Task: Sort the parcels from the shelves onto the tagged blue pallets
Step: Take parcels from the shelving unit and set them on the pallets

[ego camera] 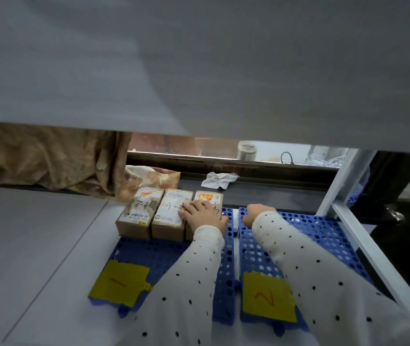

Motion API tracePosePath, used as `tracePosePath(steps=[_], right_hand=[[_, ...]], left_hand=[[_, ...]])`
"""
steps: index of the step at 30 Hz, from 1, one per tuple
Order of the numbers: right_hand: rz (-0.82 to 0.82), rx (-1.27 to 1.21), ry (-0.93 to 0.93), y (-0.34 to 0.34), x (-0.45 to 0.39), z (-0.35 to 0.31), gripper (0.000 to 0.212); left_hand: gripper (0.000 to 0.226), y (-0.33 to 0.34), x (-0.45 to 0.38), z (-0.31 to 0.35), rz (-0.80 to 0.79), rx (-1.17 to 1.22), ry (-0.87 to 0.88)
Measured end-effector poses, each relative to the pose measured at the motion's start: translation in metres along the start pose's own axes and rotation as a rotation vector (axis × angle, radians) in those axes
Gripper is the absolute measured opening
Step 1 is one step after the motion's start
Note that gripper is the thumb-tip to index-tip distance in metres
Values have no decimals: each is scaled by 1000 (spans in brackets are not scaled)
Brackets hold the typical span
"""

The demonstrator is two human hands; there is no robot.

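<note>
Two blue perforated pallets lie side by side on the pale floor. The left pallet [159,253] carries a yellow tag marked 1 [120,283]; the right pallet [323,236] has a yellow tag marked 2 [267,297]. Three cardboard parcels stand in a row at the far end of the left pallet: the left parcel [136,211], the middle parcel [167,213] and the right parcel [210,197]. My left hand [202,216] lies flat on top of the right and middle parcels. My right hand [259,214] rests at the far edge of the right pallet, fingers curled under, holding nothing.
A grey shelf board [199,71] hangs low over the top of the view. A white shelf post [341,186] stands right of the pallets. Behind the parcels are brown fabric [49,156], a crumpled white paper [219,179] and a jar [247,151] on a ledge.
</note>
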State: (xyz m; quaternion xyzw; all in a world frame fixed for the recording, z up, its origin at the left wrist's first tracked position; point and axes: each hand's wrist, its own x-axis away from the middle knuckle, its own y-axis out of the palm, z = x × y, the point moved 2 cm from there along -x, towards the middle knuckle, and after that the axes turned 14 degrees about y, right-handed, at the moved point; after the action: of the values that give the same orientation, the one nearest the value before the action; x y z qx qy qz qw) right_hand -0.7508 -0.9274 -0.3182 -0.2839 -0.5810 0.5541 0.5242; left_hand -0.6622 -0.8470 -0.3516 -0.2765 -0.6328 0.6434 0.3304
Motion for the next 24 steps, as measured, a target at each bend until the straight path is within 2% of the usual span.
tracePosePath(steps=[6, 11, 15, 17, 20, 24], right_hand=[[22, -2, -43, -11, 20, -6, 22], [100, -50, -27, -38, 71, 5, 31], [216, -114, -11, -56, 137, 14, 31], [247, -127, 5, -58, 179, 18, 31], [294, -137, 27, -59, 241, 22, 33], [266, -124, 73, -57, 309, 20, 43]], left_hand=[[82, -14, 2, -12, -42, 106, -42], [67, -51, 30, -33, 60, 74, 128], [55, -101, 71, -55, 72, -9, 229], [53, -121, 98, -64, 97, -38, 287], [58, -140, 138, -77, 53, -78, 407], [44, -165, 195, -95, 109, -124, 523]])
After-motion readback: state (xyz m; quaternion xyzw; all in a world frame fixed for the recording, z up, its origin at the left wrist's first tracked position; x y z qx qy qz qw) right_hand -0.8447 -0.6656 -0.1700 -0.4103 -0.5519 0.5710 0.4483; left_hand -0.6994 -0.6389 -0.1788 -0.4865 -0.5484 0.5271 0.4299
